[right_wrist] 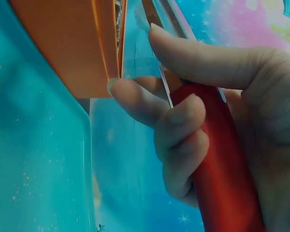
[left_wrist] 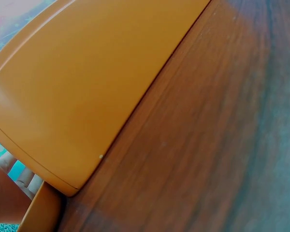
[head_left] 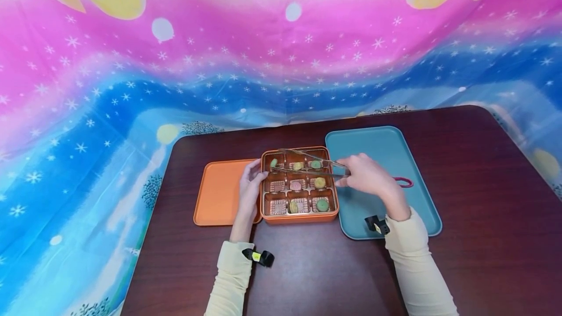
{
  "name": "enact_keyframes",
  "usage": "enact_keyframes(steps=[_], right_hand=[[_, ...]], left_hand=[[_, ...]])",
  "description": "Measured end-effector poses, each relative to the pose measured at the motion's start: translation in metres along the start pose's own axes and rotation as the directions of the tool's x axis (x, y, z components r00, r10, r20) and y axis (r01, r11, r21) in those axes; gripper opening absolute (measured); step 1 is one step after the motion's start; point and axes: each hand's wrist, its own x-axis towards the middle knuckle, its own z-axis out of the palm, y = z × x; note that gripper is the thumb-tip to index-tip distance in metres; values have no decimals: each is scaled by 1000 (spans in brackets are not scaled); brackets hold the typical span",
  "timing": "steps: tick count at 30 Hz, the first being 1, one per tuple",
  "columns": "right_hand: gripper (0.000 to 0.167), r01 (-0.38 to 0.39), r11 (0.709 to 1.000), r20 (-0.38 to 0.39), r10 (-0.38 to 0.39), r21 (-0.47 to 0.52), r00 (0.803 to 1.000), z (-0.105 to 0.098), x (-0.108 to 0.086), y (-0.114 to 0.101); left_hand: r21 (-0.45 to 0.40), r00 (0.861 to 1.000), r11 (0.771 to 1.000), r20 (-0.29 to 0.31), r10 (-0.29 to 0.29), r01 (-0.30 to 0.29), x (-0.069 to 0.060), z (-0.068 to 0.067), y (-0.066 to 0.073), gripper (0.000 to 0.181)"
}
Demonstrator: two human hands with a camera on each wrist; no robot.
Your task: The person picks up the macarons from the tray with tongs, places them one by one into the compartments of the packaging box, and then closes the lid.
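A: Risk?
B: Green oval biscuit (head_left: 273, 163), seemingly tilted: could be dropped or crumbled if the metal, red-handled tongs (right_wrist: 220, 150) are squeezed off-centre.
A: Grip, location?
B: Right hand (head_left: 368, 174): clamped on tongs, tips seen apart. Biscuit: placed by the tips, left of that grip, in the far-left compartment of the orange square box (head_left: 300, 219), near the far edge of the worktop (head_left: 474, 184).

- A makeshift recording corner, by the look of it; whether in a home, an office or a studio cannot be told.
- A printed cloth (head_left: 246, 38), pink and blue with snowflakes, hangs in folds behind the table (head_left: 307, 272) and at both sides of it.
- The table has a dark wood-grain top and rounded far corners.
- Small black devices (head_left: 259, 257) sit at both sleeve cuffs (head_left: 234, 253).
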Motion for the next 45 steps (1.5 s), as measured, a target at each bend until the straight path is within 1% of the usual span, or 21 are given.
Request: enact_keyframes(steps=[5, 7, 12, 18, 22, 30, 36, 40, 45], right_hand=[[60, 9, 1000, -41, -8, 28, 999, -4, -2, 6], [56, 22, 1000, -69, -21, 23, 997, -6, -3, 9], [54, 32, 999, -125, -29, 22, 992, -10, -5, 15], [38, 42, 998, -170, -32, 53, 985, -14, -10, 21], [36, 51, 996, -195, -37, 68, 980, -17, -14, 23], [34, 28, 997, -187, -13, 77, 982, -23, -19, 25], [31, 10, 997, -178, 5, 82, 984, -25, -22, 29], [29, 30, 997, -186, -16, 71, 982, -26, -26, 33], [30, 52, 998, -216, -45, 23, 975, -28, -32, 39]], left_hand=[[-4, 1000, 1000, 1, -5, 5, 0, 0, 0, 47], [-3, 1000, 1000, 1, -10, 10, 0, 0, 0, 47], [10, 1000, 1000, 3, -19, 19, 1, 0, 1, 47], [3, 1000, 1000, 2, -22, 22, 2, -1, 0, 48], [-4, 1000, 1000, 2, -14, 14, 1, -1, -1, 48], [3, 1000, 1000, 9, -4, 4, 0, -1, 0, 47], [3, 1000, 1000, 4, -15, 15, -1, -1, -1, 47], [-2, 1000, 1000, 8, -12, 12, -1, 0, -1, 48], [11, 1000, 1000, 9, -8, 8, 0, -1, 0, 47]])
